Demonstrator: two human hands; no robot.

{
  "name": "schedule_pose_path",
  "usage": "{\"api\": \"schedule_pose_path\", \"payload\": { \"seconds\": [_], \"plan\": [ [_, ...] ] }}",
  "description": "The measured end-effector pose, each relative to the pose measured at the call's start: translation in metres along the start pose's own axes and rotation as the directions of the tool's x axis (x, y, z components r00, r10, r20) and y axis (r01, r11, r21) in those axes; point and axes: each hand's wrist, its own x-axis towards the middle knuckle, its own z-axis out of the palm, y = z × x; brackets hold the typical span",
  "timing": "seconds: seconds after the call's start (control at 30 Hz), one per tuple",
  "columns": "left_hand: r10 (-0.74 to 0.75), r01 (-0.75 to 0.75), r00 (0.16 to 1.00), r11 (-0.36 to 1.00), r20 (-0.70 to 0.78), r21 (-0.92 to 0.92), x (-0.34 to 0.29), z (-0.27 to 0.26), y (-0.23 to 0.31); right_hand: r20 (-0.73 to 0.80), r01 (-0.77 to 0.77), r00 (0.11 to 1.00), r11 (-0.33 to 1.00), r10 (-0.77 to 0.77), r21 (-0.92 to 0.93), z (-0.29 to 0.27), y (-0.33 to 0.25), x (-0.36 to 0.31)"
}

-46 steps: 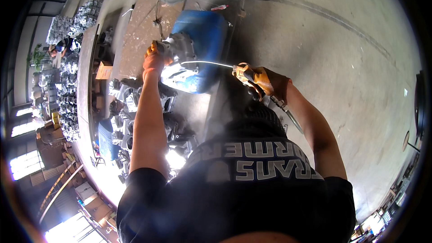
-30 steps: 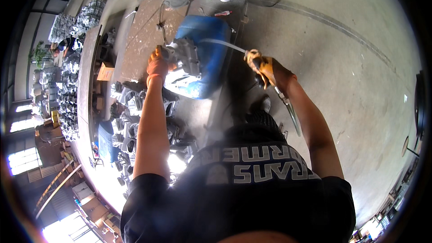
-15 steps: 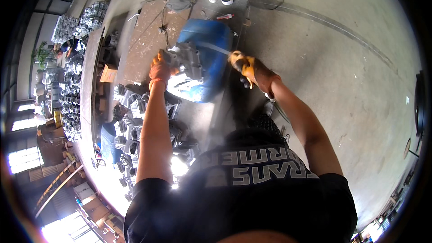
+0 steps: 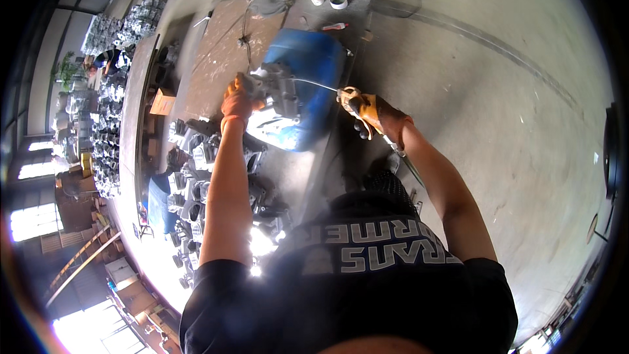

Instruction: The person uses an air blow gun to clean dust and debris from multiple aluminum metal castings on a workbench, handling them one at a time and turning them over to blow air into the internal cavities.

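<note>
Upper centre, gloved left hand [image 4: 237, 101] is gripping a grey metal casting [image 4: 280, 88] over the blue drum [image 4: 313, 82], gloved right hand [image 4: 368, 110] closing round a thin wand [image 4: 314, 83].

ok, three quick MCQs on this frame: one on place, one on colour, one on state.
1. The grey metal part is held over:
A. the blue drum
B. the bare floor
C. a cardboard box

2. The gloves are:
A. black
B. orange
C. white

3. The right hand is:
A. open and empty
B. flat on the table
C. closed on a thin nozzle tool

Key: 1 A, the drum sits right behind the part. 2 B, both the left hand and right hand show orange. 3 C, its fingers wrap the grip, tip aimed at the part.
</note>
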Motion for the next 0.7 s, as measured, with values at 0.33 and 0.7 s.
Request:
{"api": "schedule_pose_path", "payload": {
  "seconds": [0.33, 0.7],
  "plan": [
    [-0.005, 0.005, 1.000, 1.000, -0.014, -0.009, 0.001, 0.002, 0.000, 0.046, -0.102, 0.994, 0.993, 0.099, 0.054, -0.010, 0.000, 0.005],
    [-0.039, 0.031, 0.997, 0.994, -0.074, -0.102, 0.008, 0.013, -0.009, 0.035, -0.084, 0.996, 0.991, 0.081, 0.105, -0.028, 0.004, -0.028]
  ]
}}
